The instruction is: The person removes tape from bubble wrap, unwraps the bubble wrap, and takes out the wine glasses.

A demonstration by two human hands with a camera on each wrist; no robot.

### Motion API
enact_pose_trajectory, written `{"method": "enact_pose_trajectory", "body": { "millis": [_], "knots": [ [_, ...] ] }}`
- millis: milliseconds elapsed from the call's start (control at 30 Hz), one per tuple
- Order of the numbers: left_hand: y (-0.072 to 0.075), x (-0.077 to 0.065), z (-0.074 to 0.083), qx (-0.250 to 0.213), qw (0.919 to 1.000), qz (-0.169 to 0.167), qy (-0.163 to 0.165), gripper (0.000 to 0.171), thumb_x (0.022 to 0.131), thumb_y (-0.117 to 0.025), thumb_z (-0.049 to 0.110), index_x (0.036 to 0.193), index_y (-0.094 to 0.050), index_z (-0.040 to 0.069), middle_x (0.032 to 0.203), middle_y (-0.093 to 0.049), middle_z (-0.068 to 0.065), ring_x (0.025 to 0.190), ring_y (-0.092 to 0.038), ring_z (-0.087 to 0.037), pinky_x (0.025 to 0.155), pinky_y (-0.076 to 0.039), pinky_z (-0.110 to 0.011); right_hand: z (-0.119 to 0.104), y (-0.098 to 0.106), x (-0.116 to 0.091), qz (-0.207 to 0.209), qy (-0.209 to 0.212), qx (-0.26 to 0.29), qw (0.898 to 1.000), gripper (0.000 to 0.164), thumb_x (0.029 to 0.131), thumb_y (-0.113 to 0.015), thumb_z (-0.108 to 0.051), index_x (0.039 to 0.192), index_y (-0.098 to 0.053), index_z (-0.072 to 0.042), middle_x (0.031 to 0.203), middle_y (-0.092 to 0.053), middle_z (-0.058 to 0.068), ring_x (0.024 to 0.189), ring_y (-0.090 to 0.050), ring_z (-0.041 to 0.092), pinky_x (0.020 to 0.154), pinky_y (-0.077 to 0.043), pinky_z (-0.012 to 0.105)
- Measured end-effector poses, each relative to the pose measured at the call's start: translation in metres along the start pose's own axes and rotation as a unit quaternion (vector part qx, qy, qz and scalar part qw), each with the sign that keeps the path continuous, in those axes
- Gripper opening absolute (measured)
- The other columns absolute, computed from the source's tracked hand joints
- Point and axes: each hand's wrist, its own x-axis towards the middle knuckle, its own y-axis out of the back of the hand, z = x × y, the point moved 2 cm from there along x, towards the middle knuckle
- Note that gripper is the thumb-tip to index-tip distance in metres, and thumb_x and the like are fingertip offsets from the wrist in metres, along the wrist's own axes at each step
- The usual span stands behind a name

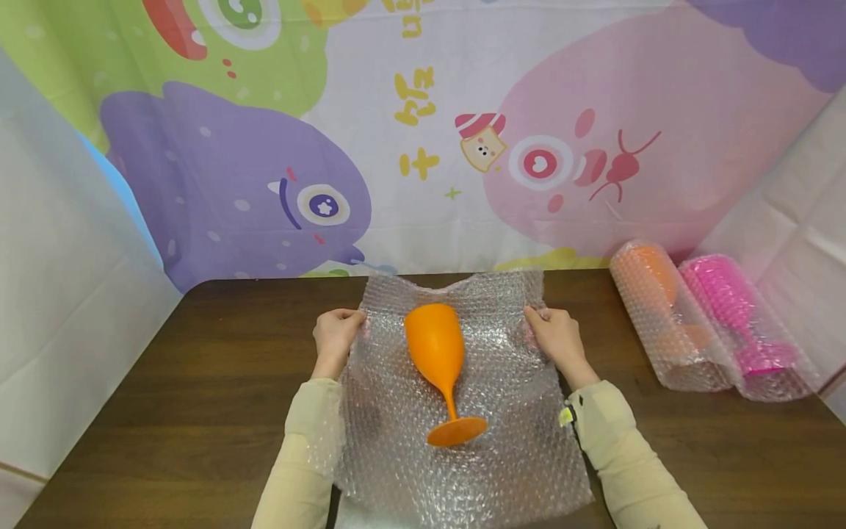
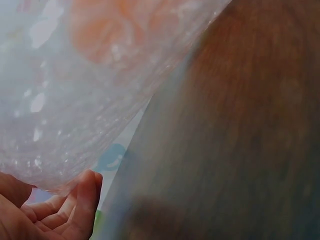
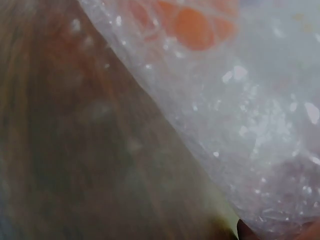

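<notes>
An orange plastic goblet (image 1: pixel 436 345) lies on a sheet of bubble wrap (image 1: pixel 515 441), its bowl toward the far side and its foot toward me. My left hand (image 1: pixel 335 338) pinches the sheet's left edge near the top. On the opposite edge, my right hand (image 1: pixel 557 339) pinches the sheet at about the same height. The left wrist view shows the thumb and fingers of the left hand (image 2: pixel 65 210) at the plastic's edge, with orange showing blurred through it. In the right wrist view most of the right hand is out of frame.
At the right of the dark wooden table (image 1: pixel 218 397) lie two wrapped goblets side by side, an orange goblet (image 1: pixel 651 272) and a pink goblet (image 1: pixel 727 294). A cartoon-printed curtain (image 1: pixel 410 220) hangs behind the table, and white panels (image 1: pixel 66 294) stand at the sides.
</notes>
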Motion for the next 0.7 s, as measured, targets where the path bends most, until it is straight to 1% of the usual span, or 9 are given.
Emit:
{"method": "enact_pose_trajectory", "body": {
  "millis": [167, 200, 233, 300, 333, 433, 500, 567, 700],
  "knots": [
    [-0.0005, -0.0006, -0.0007, -0.005, 1.0000, 0.000, 0.003, 0.027, 0.082, -0.060, 0.018, 0.097, -0.067, -0.002, 0.103, -0.064, -0.019, 0.095, -0.054, -0.028, 0.080, -0.045, -0.039, 0.0008, 0.0003, -0.0003, 0.003, 0.002, -0.012, 1.000, 0.044, 0.091, -0.047, -0.040, 0.058, -0.051, -0.011, 0.055, -0.051, 0.000, 0.058, -0.050, 0.019, 0.053, -0.039, 0.028],
    [-0.0007, -0.0008, -0.0009, -0.006, 1.0000, -0.001, 0.005, 0.027, 0.082, -0.060, 0.018, 0.098, -0.067, -0.002, 0.103, -0.063, -0.019, 0.095, -0.054, -0.028, 0.080, -0.045, -0.039, 0.0008, 0.0003, -0.0003, 0.005, 0.002, -0.016, 1.000, 0.043, 0.091, -0.047, -0.039, 0.059, -0.049, -0.010, 0.056, -0.050, 0.001, 0.059, -0.049, 0.020, 0.053, -0.039, 0.029],
    [-0.0008, -0.0012, -0.0010, -0.007, 0.9999, -0.001, 0.007, 0.027, 0.082, -0.060, 0.018, 0.100, -0.066, -0.002, 0.103, -0.063, -0.019, 0.095, -0.054, -0.028, 0.079, -0.045, -0.040, 0.0009, 0.0004, -0.0002, 0.010, 0.003, -0.018, 1.000, 0.041, 0.091, -0.048, -0.038, 0.062, -0.051, -0.009, 0.059, -0.052, 0.003, 0.061, -0.050, 0.021, 0.054, -0.040, 0.030],
    [-0.0010, -0.0017, -0.0012, -0.009, 0.9999, -0.002, 0.011, 0.028, 0.082, -0.060, 0.017, 0.104, -0.063, -0.001, 0.103, -0.061, -0.019, 0.093, -0.055, -0.030, 0.078, -0.046, -0.040, 0.0011, 0.0006, 0.0000, 0.012, 0.002, -0.016, 1.000, 0.037, 0.090, -0.050, -0.037, 0.073, -0.056, -0.005, 0.070, -0.058, 0.011, 0.068, -0.054, 0.026, 0.059, -0.044, 0.035],
    [-0.0010, -0.0017, -0.0014, -0.009, 0.9999, -0.001, 0.011, 0.029, 0.082, -0.060, 0.017, 0.105, -0.062, -0.001, 0.103, -0.061, -0.019, 0.092, -0.055, -0.030, 0.078, -0.046, -0.040, 0.0011, 0.0009, 0.0002, 0.010, 0.001, -0.014, 1.000, 0.037, 0.090, -0.050, -0.038, 0.080, -0.058, -0.003, 0.078, -0.061, 0.014, 0.073, -0.056, 0.028, 0.063, -0.045, 0.037],
    [-0.0003, -0.0013, -0.0023, -0.009, 0.9999, 0.003, 0.014, 0.032, 0.081, -0.060, 0.016, 0.108, -0.060, -0.001, 0.105, -0.060, -0.020, 0.093, -0.056, -0.031, 0.078, -0.046, -0.040, 0.0015, 0.0018, 0.0013, 0.000, 0.004, -0.011, 1.000, 0.047, 0.091, -0.047, -0.042, 0.106, -0.057, 0.001, 0.103, -0.061, 0.021, 0.089, -0.058, 0.033, 0.075, -0.046, 0.043],
    [0.0004, -0.0009, -0.0028, -0.007, 0.9999, 0.008, 0.013, 0.032, 0.081, -0.060, 0.016, 0.108, -0.061, -0.002, 0.105, -0.061, -0.021, 0.094, -0.056, -0.032, 0.078, -0.046, -0.040, 0.0016, 0.0019, 0.0021, -0.017, 0.001, -0.009, 1.000, 0.053, 0.091, -0.044, -0.045, 0.113, -0.054, 0.002, 0.104, -0.060, 0.022, 0.087, -0.057, 0.033, 0.073, -0.046, 0.042],
    [0.0012, -0.0003, -0.0032, -0.005, 0.9998, 0.015, 0.012, 0.032, 0.081, -0.060, 0.016, 0.107, -0.061, -0.002, 0.105, -0.061, -0.021, 0.094, -0.056, -0.032, 0.078, -0.046, -0.040, 0.0020, 0.0021, 0.0033, -0.031, -0.001, -0.007, 1.000, 0.055, 0.091, -0.043, -0.045, 0.118, -0.051, 0.002, 0.101, -0.060, 0.021, 0.081, -0.057, 0.028, 0.068, -0.047, 0.037],
    [0.0019, 0.0010, -0.0033, -0.007, 0.9996, 0.027, 0.005, 0.031, 0.082, -0.060, 0.015, 0.108, -0.061, -0.002, 0.105, -0.061, -0.021, 0.093, -0.057, -0.032, 0.078, -0.046, -0.039, 0.0025, 0.0029, 0.0043, -0.055, -0.008, 0.003, 0.998, 0.054, 0.090, -0.046, -0.041, 0.122, -0.048, 0.003, 0.094, -0.060, 0.018, 0.070, -0.057, 0.021, 0.058, -0.046, 0.029]
  ]
}}
